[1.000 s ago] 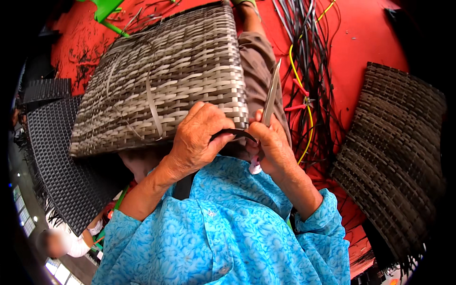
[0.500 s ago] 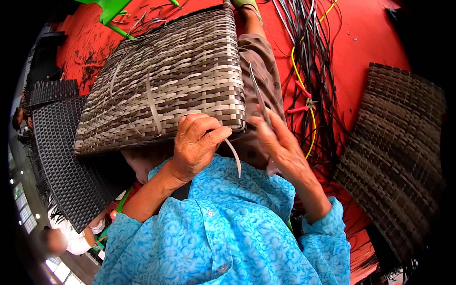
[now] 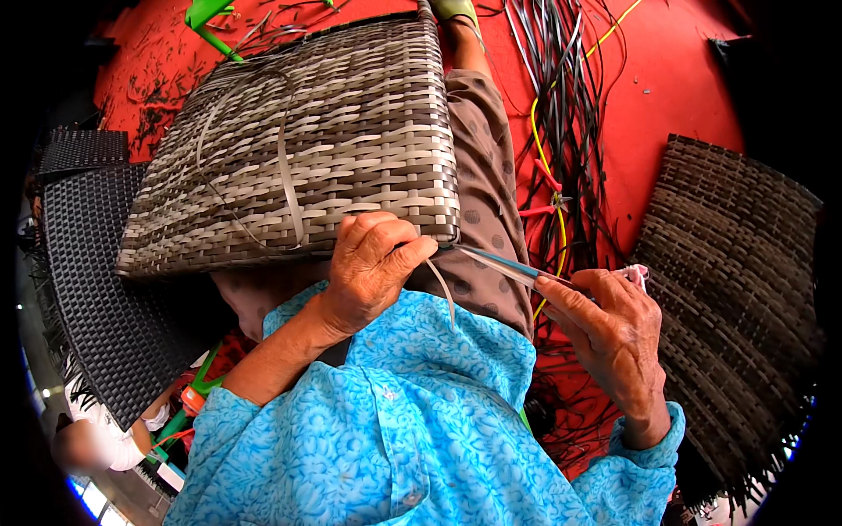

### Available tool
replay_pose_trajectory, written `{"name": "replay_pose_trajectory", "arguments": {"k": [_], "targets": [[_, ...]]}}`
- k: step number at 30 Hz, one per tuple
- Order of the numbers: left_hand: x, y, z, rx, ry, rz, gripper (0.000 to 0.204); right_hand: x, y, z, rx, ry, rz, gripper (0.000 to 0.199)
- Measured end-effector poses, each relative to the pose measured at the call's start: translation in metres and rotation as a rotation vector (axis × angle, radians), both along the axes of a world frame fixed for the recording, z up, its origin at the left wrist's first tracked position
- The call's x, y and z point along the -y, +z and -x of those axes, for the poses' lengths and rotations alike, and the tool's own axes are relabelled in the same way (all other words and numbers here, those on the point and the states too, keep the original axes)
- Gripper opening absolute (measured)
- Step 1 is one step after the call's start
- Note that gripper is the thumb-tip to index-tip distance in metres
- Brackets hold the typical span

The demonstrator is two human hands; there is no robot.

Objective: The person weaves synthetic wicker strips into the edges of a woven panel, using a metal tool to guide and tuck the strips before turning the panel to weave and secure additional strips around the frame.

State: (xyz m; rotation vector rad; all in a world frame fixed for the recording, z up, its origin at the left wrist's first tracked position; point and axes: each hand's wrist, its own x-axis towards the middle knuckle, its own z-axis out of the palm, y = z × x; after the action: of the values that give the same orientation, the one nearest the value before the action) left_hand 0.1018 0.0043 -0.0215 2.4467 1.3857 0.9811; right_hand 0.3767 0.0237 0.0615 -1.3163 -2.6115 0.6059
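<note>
A grey-brown woven wicker panel (image 3: 351, 158) lies tilted across my lap, its near right corner between my hands. My left hand (image 3: 364, 267) is closed at that near edge, thumb and fingers pinching a pale flat strip (image 3: 449, 294) whose loose end hangs down. In my right hand (image 3: 614, 329), off to the right of the corner, is a long slim pointed metal tool (image 3: 500, 266). Its tip reaches the corner beside my left thumb; whether it enters the weave I cannot tell. The tool's handle is mostly hidden in my fingers.
A bundle of dark strips (image 3: 570, 114) and a yellow cord (image 3: 537, 131) run along the red floor. Red-handled pliers (image 3: 554, 203) lie there. A brown woven panel (image 3: 728, 316) stands at right, a black one (image 3: 105, 272) at left. A person (image 3: 101, 443) is at lower left.
My right hand has moved right and down, turning the tool from pointing up to pointing left at the panel's corner. My left hand keeps its pinch with little movement.
</note>
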Motion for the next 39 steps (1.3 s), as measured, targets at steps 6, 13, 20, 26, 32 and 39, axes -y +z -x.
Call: {"name": "replay_pose_trajectory", "arguments": {"k": [6,13,20,26,32,39], "targets": [[0.001,-0.001,0.001,0.012,-0.002,0.001,0.035,-0.011,0.012,0.011,0.111,0.072,-0.035,0.035],[0.001,-0.002,0.002,0.046,-0.018,0.008,0.036,-0.022,0.032,0.021,0.239,0.138,0.031,0.036],[0.002,-0.001,0.002,0.043,-0.019,0.012,0.033,-0.024,0.053,0.039,0.361,0.162,0.068,0.032],[0.001,-0.002,0.002,0.069,-0.019,-0.003,0.030,-0.004,0.062,0.063,0.564,0.192,-0.107,0.028],[0.000,-0.004,0.002,0.075,-0.020,-0.026,0.024,-0.021,0.046,0.042,0.267,0.092,0.183,0.028],[0.000,-0.005,0.002,0.088,-0.032,-0.029,0.023,-0.029,0.020,0.030,0.103,0.076,0.245,0.026]]}}
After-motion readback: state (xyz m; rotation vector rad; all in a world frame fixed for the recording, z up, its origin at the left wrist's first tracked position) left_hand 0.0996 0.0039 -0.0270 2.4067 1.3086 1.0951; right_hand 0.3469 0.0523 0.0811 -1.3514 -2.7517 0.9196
